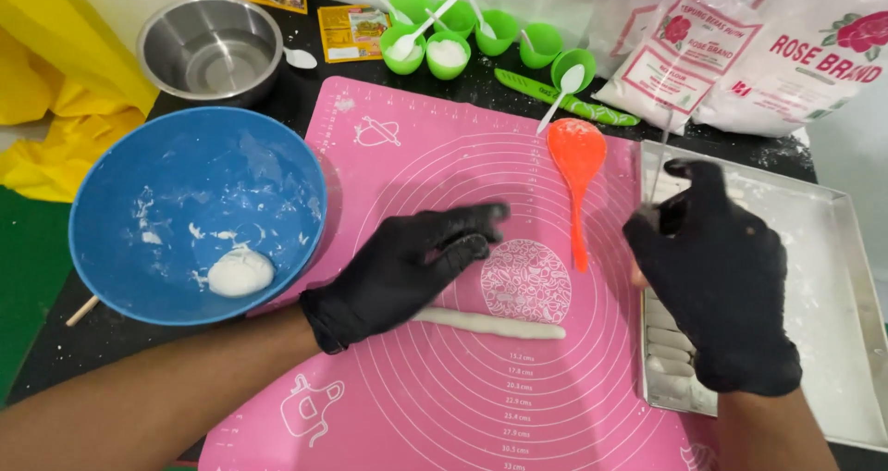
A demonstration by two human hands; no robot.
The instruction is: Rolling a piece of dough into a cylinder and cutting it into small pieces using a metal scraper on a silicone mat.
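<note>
Left hand [407, 272] in black glove – flat, fingers spread, palm down on white dough rope [495, 324] lying on pink mat [435, 397]. Right hand [717, 281] gloved too, over metal tray [837, 277] – fingers pinched on thin metal tool [659, 161]. Cut dough bits [668, 341] in tray's near corner. Blue bowl [185, 193] left of mat, dough ball [240, 273] inside. Orange spoon [576, 170] on mat. Two white bags with red flower label [740, 50] at back right of surface. Small yellow packet [351, 31] near green cups [481, 36].
</note>
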